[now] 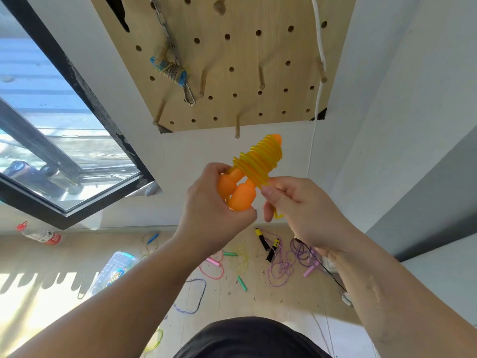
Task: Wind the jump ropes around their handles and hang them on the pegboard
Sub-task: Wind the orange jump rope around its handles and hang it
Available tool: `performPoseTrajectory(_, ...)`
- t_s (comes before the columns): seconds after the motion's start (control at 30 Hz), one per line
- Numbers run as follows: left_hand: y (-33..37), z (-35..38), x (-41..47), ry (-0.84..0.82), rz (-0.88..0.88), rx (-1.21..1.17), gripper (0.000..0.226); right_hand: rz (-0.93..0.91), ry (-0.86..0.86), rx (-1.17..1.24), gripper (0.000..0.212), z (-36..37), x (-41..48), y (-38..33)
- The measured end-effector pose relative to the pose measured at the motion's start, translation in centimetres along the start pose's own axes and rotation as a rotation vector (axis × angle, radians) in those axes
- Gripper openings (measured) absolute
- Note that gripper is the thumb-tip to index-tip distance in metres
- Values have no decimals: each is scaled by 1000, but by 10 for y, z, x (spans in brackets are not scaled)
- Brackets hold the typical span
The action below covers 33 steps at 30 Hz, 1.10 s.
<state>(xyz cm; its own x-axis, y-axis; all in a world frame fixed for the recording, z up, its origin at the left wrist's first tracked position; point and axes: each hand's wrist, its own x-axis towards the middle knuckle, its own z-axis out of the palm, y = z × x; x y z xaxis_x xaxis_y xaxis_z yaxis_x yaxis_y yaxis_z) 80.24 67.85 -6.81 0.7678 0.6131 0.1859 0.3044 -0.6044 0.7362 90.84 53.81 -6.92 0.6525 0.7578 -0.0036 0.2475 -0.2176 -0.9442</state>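
I hold an orange jump rope [258, 161] in front of me, below the wooden pegboard [242, 60]. Its two orange handles [241, 195] lie side by side, with yellow cord coiled many times around their upper part. My left hand [211, 202] grips the lower ends of the handles. My right hand [302, 205] pinches the free end of the yellow cord just beside the coils. A short loop of cord sticks out below my right fingers. A rope bundle with blue handles [171, 71] hangs on the pegboard by a chain.
Wooden pegs [237, 127] stick out of the board. A white cord [318, 73] runs down its right edge. On the floor lie several loose jump ropes [281, 264], a plastic box [113, 270] and a bottle [41, 235]. An open window [51, 125] is at left.
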Motion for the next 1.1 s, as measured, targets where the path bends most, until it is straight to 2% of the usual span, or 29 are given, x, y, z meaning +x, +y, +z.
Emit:
performPoseTrajectory(0.13, 8, 0, 0, -69, -171, -302, 58, 79, 29, 261, 32, 2, 0, 5)
performPoseTrajectory(0.23, 12, 1, -1, -154, -312, -604, 61, 128, 20, 400, 20, 4, 2, 9)
performPoseTrajectory(0.33, 9, 2, -3, -261, -412, -932, 68, 130, -68, 467, 43, 3, 4, 11)
performPoseTrajectory(0.37, 9, 2, -4, -302, -440, -1003, 64, 104, -107, 499, 43, 3, 3, 12)
performPoseTrajectory(0.43, 11, 3, -6, -396, -504, -1101, 53, 44, -127, 553, 30, 4, 2, 11)
performPoseTrajectory(0.5, 12, 5, -7, -476, -566, -1158, 44, 44, -97, 614, 24, 6, 1, 9)
performPoseTrajectory(0.6, 11, 7, -6, -516, -594, -1182, 35, 100, -65, 719, 44, 10, 2, 7)
performPoseTrajectory(0.67, 10, 6, -6, -533, -587, -1168, 34, 124, -48, 703, 48, 10, 5, 4)
performPoseTrajectory(0.9, 1, -2, 0, -745, -543, -1063, 60, 142, -14, 506, 47, 7, 7, -1)
performPoseTrajectory(1.0, -2, -3, 0, -784, -560, -1088, 66, 150, -44, 393, 50, 3, 7, -1)
performPoseTrajectory(1.1, 1, -6, 2, -812, -563, -1152, 68, 146, -85, 438, 42, 0, 6, 4)
